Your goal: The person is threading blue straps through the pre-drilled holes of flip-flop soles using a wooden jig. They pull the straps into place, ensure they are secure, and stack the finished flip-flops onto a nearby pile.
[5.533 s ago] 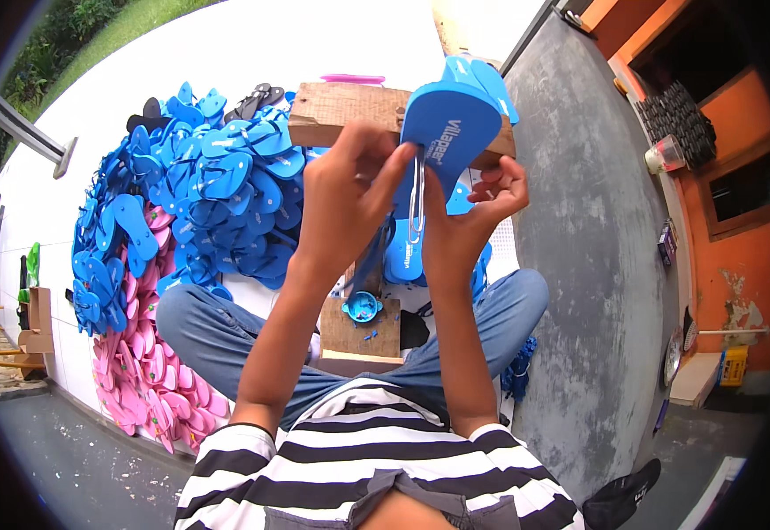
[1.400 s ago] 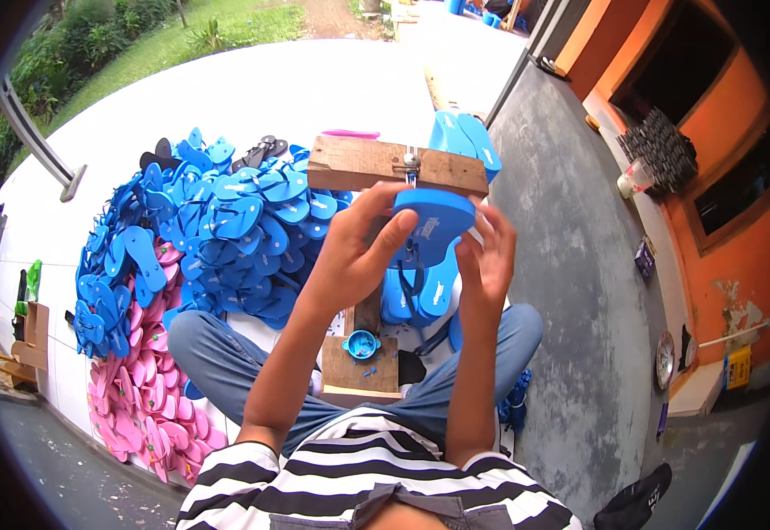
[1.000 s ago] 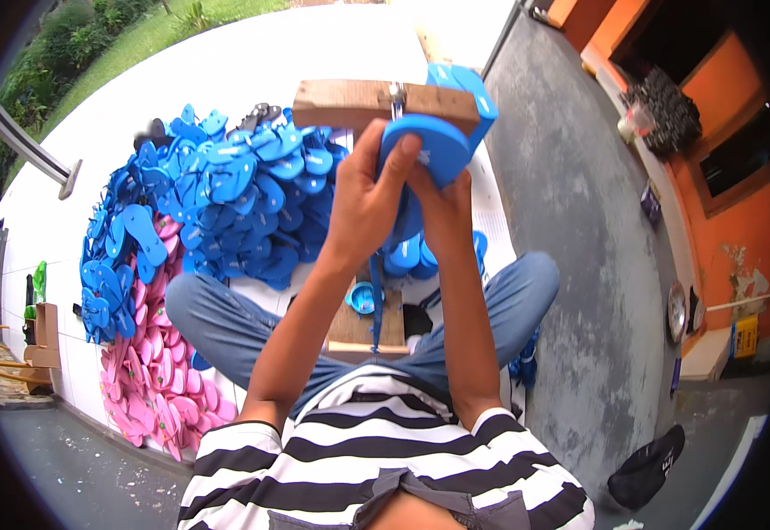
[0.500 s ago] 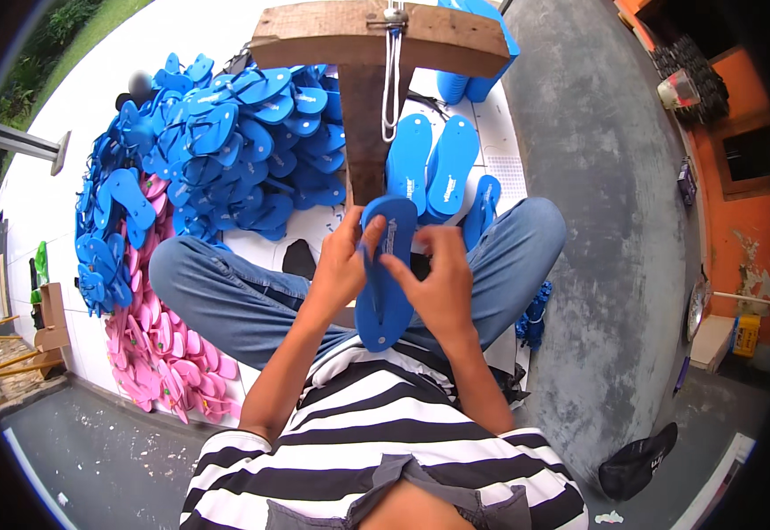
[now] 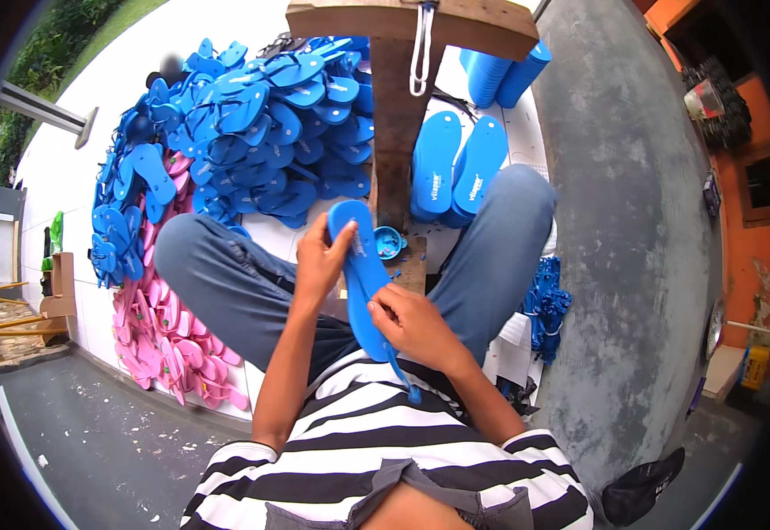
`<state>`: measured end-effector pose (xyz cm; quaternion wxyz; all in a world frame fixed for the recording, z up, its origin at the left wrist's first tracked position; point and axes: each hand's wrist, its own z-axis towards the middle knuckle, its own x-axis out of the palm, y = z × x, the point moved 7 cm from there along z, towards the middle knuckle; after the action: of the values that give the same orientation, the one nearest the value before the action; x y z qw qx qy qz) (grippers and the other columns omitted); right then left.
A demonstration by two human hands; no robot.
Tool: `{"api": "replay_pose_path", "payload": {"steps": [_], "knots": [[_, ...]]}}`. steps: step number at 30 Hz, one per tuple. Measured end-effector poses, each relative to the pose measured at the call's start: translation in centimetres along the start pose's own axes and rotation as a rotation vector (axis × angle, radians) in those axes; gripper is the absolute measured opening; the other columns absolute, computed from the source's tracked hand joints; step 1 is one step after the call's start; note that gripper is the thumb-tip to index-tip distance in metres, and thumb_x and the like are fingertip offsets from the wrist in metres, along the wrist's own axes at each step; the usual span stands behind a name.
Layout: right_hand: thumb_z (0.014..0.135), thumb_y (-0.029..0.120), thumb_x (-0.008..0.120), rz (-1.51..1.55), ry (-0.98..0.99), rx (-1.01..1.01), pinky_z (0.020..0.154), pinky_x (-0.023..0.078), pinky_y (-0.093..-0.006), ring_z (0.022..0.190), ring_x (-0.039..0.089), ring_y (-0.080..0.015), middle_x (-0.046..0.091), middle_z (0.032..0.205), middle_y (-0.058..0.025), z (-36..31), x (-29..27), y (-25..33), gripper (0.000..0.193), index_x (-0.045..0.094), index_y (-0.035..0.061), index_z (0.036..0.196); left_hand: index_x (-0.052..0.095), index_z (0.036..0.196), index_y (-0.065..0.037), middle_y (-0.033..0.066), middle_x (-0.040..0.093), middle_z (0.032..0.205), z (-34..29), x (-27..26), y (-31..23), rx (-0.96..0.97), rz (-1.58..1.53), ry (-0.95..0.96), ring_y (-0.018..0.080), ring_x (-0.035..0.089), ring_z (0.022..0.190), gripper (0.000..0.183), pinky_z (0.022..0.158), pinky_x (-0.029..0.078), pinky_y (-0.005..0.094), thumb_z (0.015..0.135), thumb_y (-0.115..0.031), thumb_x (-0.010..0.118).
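A blue flip-flop (image 5: 360,258) is held at a tilt above my lap, its upper end leaning left. My left hand (image 5: 321,261) is closed round its upper left edge, thumb on the face. Lower down, my right hand (image 5: 413,325) has its fingers curled over the flip-flop's right edge. A blue strap (image 5: 400,371) trails from the lower end, its loose tip against my striped shirt. Just beyond the flip-flop, a small blue bowl (image 5: 390,243) holds tiny bits I cannot make out. What lies under my right fingers is hidden.
A wooden T-shaped stand (image 5: 394,115) rises ahead of me. Left lie heaps of blue flip-flops (image 5: 252,115) and pink flip-flops (image 5: 168,336). Blue soles (image 5: 438,163) stand stacked at right, with more stacks (image 5: 508,75) behind. Blue straps (image 5: 546,309) lie beside my right knee.
The flip-flop has tilted leftward and shifted slightly left. My right hand has moved down and closed on its edge. A strap now hangs from the lower end, and the bowl has come into sight.
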<state>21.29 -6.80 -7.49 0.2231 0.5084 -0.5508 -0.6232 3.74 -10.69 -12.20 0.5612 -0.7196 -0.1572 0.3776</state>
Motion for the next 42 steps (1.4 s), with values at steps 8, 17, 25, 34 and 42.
{"api": "replay_pose_path", "payload": {"steps": [8, 17, 25, 34, 42], "knots": [[0.087, 0.016, 0.073, 0.068, -0.635, -0.081, 0.069, 0.049, -0.0355, 0.081, 0.059, -0.0244, 0.057, 0.103, -0.0105, -0.2, -6.2, 2.3, 0.028, 0.061, 0.0068, 0.11, 0.048, 0.122, -0.001, 0.007, 0.062, 0.112, -2.3, -1.6, -9.3, 0.178, -0.411, 0.249, 0.0084, 0.056, 0.1, 0.029, 0.086, 0.045, 0.0222, 0.096, -0.004, 0.061], [0.076, -0.003, 0.075, -0.11, -0.654, -0.473, 0.078, 0.054, -0.035, 0.093, 0.064, -0.0251, 0.064, 0.105, -0.0093, 1.7, -11.0, 7.8, 0.036, 0.068, 0.007, 0.11, 0.043, 0.112, -0.008, 0.0181, 0.057, 0.113, -2.0, -0.7, -16.7, 0.762, -0.496, 0.333, 0.0284, 0.057, 0.104, 0.057, 0.094, 0.044, 0.04, 0.064, 0.005, 0.073], [0.075, -0.001, 0.077, -0.101, -0.849, -0.541, 0.082, 0.056, -0.0349, 0.097, 0.068, -0.0268, 0.068, 0.107, -0.0102, 2.9, -13.8, 10.7, 0.034, 0.069, 0.006, 0.107, 0.043, 0.105, -0.012, 0.0145, 0.055, 0.104, 0.8, -1.0, -21.3, 1.053, -0.492, 0.297, 0.0257, 0.056, 0.096, 0.063, 0.087, 0.047, 0.0389, 0.058, 0.0, 0.082], [0.075, -0.003, 0.078, -0.176, -0.967, -0.669, 0.079, 0.057, -0.0336, 0.093, 0.07, -0.0269, 0.07, 0.104, -0.0117, 3.9, -14.8, 13.2, 0.026, 0.066, 0.0054, 0.096, 0.042, 0.102, -0.011, 0.014, 0.054, 0.101, 2.7, -2.1, -24.1, 1.146, -0.532, 0.229, 0.0239, 0.056, 0.091, 0.063, 0.082, 0.049, 0.0369, 0.058, -0.002, 0.086], [0.074, -0.004, 0.079, -0.146, -1.008, -0.653, 0.078, 0.057, -0.0338, 0.094, 0.07, -0.0266, 0.07, 0.103, -0.0111, 3.8, -15.6, 12.9, 0.023, 0.066, 0.0051, 0.09, 0.04, 0.104, -0.009, 0.0149, 0.053, 0.099, 3.5, -1.3, -25.0, 1.132, -0.548, 0.236, 0.0235, 0.056, 0.09, 0.055, 0.083, 0.05, 0.0362, 0.061, 0.008, 0.07]]}}
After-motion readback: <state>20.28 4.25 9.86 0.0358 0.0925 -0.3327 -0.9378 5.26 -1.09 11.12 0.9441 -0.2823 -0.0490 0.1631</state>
